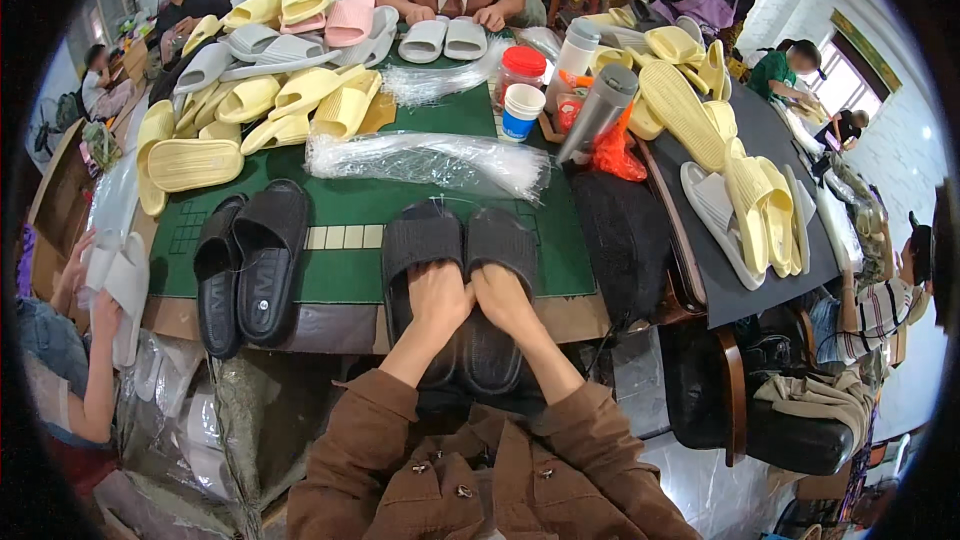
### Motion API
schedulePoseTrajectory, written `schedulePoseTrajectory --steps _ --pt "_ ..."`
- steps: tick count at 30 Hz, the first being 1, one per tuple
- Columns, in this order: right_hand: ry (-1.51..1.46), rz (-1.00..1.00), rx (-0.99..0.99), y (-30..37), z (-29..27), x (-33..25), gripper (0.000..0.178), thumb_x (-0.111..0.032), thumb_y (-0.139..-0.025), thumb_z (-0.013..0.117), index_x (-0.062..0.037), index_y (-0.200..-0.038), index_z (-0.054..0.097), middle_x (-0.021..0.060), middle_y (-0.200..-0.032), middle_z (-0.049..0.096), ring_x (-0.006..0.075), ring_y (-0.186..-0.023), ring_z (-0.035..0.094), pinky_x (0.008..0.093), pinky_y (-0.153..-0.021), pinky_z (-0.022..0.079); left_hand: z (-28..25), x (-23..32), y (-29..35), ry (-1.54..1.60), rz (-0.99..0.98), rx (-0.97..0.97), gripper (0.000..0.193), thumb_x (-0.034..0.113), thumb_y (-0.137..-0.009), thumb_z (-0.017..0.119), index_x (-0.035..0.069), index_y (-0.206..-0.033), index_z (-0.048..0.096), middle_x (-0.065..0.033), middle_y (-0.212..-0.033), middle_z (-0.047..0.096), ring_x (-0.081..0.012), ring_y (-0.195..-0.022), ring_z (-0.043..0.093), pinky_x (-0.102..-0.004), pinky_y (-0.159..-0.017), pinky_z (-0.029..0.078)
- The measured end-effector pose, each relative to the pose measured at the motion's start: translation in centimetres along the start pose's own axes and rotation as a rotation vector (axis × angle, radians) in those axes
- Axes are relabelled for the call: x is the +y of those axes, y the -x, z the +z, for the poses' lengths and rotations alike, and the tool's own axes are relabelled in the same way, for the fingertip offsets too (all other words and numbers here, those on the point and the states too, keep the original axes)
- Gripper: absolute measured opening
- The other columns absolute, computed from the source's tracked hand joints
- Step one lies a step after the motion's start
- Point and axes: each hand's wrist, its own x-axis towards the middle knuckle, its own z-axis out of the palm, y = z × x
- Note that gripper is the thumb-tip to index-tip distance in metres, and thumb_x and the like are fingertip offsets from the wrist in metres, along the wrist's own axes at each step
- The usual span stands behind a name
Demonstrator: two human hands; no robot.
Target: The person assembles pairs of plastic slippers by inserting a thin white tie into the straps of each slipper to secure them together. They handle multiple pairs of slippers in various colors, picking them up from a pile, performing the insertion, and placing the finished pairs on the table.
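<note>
The pair of black slide sandals point(420, 243) lies side by side, toes toward the far edge, over the near edge of the green mat point(335, 285), right of its middle, with the heels reaching past that edge toward the person. The left hand point(437, 300) reaches into the left slide's foot opening and the right hand point(503, 298) into the right one's, the two meeting at the inner sides; the fingertips are hidden beneath the straps, so whether they pinch anything or rest loose I cannot tell. A second pair of black slides point(270, 260) sits toward the near left corner of the mat, and a bundle of clear plastic strands point(430, 165) lies beyond the toes. The slides look like one-piece moulded foam: probably light, springy and hard to damage, with straps that give under a squeeze and thicker soles that bend less. The ribbed straps should slip little, so their inner edges look a sound hold; the sole's sides would suit lifting.
</note>
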Motion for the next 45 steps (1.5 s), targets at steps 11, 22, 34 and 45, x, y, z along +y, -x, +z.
schedulePoseTrajectory --steps 11,22,34,45 --pt "-0.086 -0.408 0.352 0.1 -5.4 -3.4 0.015 -0.009 -0.088 0.058 0.001 -0.095 0.066 0.0166 -0.088 0.067 0.0314 -0.078 0.066 0.0372 -0.07 0.052 -0.3 0.3 0.0 0.002 -0.034 -0.009 0.035 0.032 -0.076 0.069 -0.003 -0.072 0.068 -0.0227 -0.075 0.066 -0.0371 -0.07 0.066 -0.0444 -0.068 0.052" --pt "0.181 -0.385 0.007 -10.8 -4.7 -0.5 0.029 -0.033 -0.081 0.068 -0.0067 -0.095 0.067 0.0188 -0.087 0.069 0.0341 -0.084 0.067 0.045 -0.074 0.052 -0.2 0.7 -0.2 0.037 -0.065 -0.027 0.036 0.031 -0.077 0.067 -0.006 -0.078 0.068 -0.0234 -0.076 0.066 -0.0375 -0.073 0.065 -0.0458 -0.077 0.049" --pt "0.077 -0.383 -0.007 -10.3 -2.2 -3.7 0.036 -0.038 -0.081 0.069 -0.0027 -0.088 0.071 0.0153 -0.08 0.069 0.0298 -0.077 0.067 0.0381 -0.072 0.051 -0.5 0.3 -0.1 0.05 -0.022 0.017 0.04 0.032 -0.081 0.065 -0.008 -0.081 0.067 -0.0262 -0.083 0.066 -0.0417 -0.08 0.064 -0.0472 -0.078 0.048" --pt "-0.19 -0.373 0.099 -9.9 -2.1 -3.1 0.021 -0.018 -0.086 0.062 0.003 -0.089 0.064 0.0146 -0.075 0.065 0.0237 -0.069 0.062 0.0353 -0.068 0.049 -0.1 0.0 -0.2 0.046 -0.005 0.024 0.045 0.036 -0.081 0.066 -0.009 -0.079 0.066 -0.0262 -0.075 0.064 -0.042 -0.072 0.064 -0.0468 -0.069 0.05"
